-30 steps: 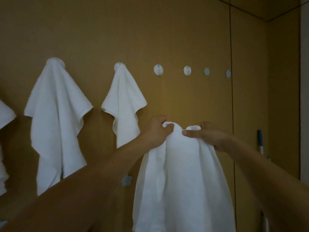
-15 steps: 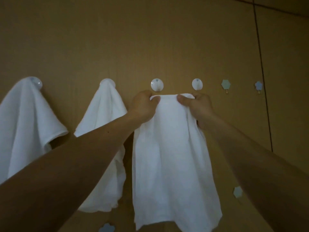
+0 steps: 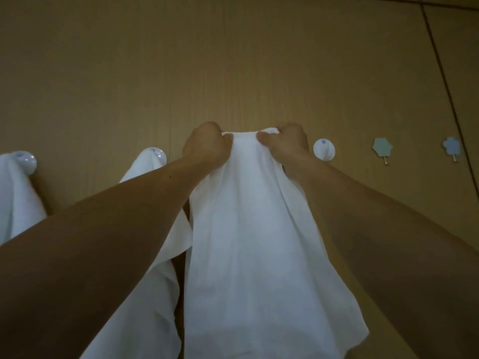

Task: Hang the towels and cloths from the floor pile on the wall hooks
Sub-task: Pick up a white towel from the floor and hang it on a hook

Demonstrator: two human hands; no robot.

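Observation:
A white cloth hangs from both my hands against the brown wall. My left hand grips its top left edge and my right hand grips its top right edge, at hook height. The round hook behind the cloth's top is hidden. A bare round white hook sits just right of my right hand. Two white towels hang to the left: one on a round hook, another on a hook at the left edge.
Two small blue hooks are on the wall at the right, a hexagonal one and a flower-shaped one. A dark panel seam runs down the brown wall at the far right.
Both hands have raised the cloth from below the hook row up to hook height, covering the third round hook. The view has moved closer to the wall.

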